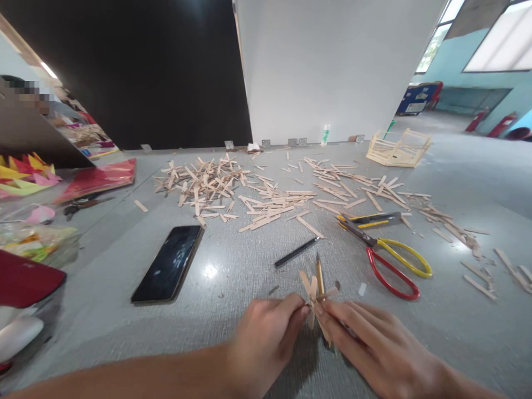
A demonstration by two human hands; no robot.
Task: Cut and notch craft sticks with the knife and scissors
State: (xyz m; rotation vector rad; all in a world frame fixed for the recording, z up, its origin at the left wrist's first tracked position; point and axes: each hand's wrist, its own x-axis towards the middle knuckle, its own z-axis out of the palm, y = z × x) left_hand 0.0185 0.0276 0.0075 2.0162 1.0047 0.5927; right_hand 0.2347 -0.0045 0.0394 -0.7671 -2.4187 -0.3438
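My left hand (272,335) and my right hand (369,338) meet low in the view, each pinching a small cluster of crossed wooden craft sticks (310,285) from its own side. Several stick ends fan upward and outward between the fingertips. Just behind the cluster lies a yellow pencil (319,271), its dark tip pointing away from me. A black pen (296,252) rests on the table further off. To the right are scissors (380,244) with one red and one yellow handle, beside a yellow and black cutter (378,220).
Loose craft sticks (208,183) lie in a pile and scatter across the grey table (103,260). A phone (168,265) lies left. A stick frame (399,149) and a glue stick (325,134) stand at the back, near an upright panel (328,66). Another person shows far left.
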